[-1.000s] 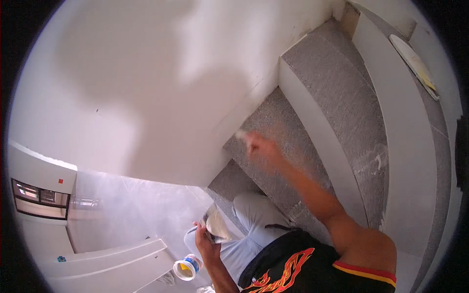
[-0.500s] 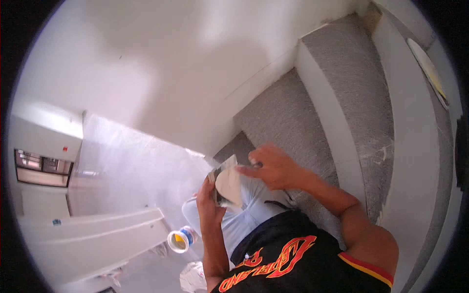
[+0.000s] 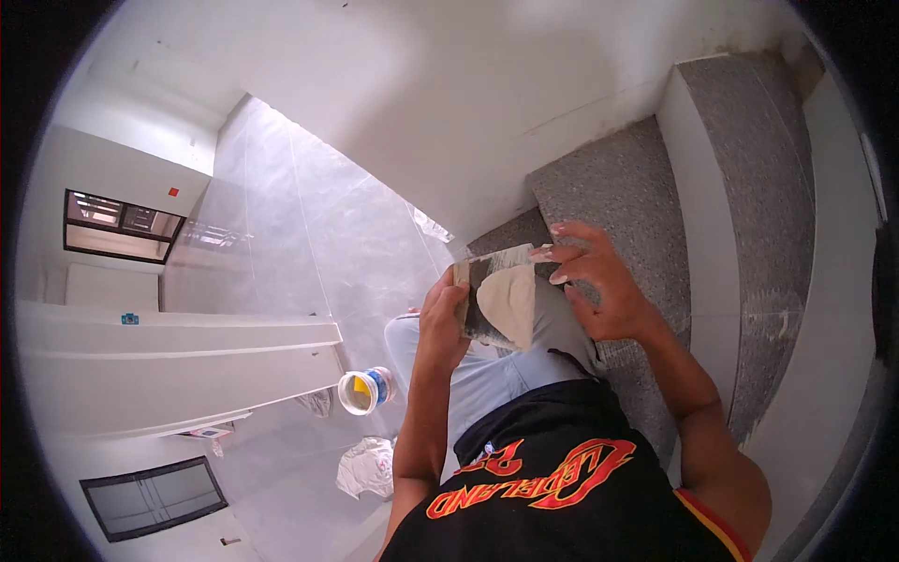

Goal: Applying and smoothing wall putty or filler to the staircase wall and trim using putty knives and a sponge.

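My left hand [image 3: 442, 318] grips a wide putty knife [image 3: 476, 323] by its left edge, thumb on top. A smooth mound of cream-coloured putty [image 3: 506, 304] lies on its flat rectangular blade, and smears coat the blade's far edge. My right hand [image 3: 604, 290] is at the blade's far right corner, fingers spread and curved, with pale putty on the fingertips. One or two of those fingertips are at the corner; whether they touch it I cannot tell. The putty knife is above my light-coloured trouser legs [image 3: 506, 375].
Grey speckled stair steps [image 3: 609, 178] with pale risers rise to the right. A white wall [image 3: 393, 103] runs along the far side. On the floor to the left stand an open bucket [image 3: 358, 391] with something yellow inside and a crumpled white bag [image 3: 365, 468].
My right hand has opened from a pointing shape and spread its fingers near the blade's corner. The view has shifted, so the hands appear further right and more of the floor shows.
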Demonstrator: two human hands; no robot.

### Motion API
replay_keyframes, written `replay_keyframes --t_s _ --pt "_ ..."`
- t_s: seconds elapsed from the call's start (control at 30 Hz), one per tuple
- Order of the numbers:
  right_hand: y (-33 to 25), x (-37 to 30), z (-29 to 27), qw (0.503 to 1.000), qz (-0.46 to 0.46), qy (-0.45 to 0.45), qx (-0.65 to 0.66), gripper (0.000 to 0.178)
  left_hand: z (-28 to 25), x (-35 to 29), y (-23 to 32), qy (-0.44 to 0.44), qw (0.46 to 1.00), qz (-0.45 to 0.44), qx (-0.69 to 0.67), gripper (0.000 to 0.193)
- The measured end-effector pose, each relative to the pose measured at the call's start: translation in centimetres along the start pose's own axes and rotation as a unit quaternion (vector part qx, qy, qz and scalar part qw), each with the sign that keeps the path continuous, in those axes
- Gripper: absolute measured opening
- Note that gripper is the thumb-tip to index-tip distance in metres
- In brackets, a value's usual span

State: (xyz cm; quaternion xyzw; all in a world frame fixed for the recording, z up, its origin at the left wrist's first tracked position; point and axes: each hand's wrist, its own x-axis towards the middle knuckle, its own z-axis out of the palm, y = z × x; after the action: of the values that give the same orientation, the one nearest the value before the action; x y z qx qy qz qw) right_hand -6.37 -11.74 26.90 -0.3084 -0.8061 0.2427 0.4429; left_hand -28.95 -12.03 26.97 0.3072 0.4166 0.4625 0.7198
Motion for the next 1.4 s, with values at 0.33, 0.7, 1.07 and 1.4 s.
replay_keyframes --t_s 0.33,0.7,1.07,1.4 --pt "1.6 -1.0 1.3 1.000 0.023 -0.012 0.004 0.030 -0.8 1.5 -1.5 -0.010 1.000 -0.018 0.012 0.042" --pt "12.4 -0.6 1.4 0.440 0.124 0.430 0.778 0.007 -5.5 3.7 -3.4 0.110 0.985 0.020 -0.128 0.022" --pt "34.6 2.0 -8.8 0.401 0.156 0.685 0.588 0.036 -8.4 1.9 -5.3 0.258 0.951 -0.029 -0.168 0.015" --pt "39.0 2.5 -9.5 0.370 0.166 0.721 0.562 0.039 -9.6 1.5 -6.0 0.282 0.942 -0.010 -0.183 0.018"
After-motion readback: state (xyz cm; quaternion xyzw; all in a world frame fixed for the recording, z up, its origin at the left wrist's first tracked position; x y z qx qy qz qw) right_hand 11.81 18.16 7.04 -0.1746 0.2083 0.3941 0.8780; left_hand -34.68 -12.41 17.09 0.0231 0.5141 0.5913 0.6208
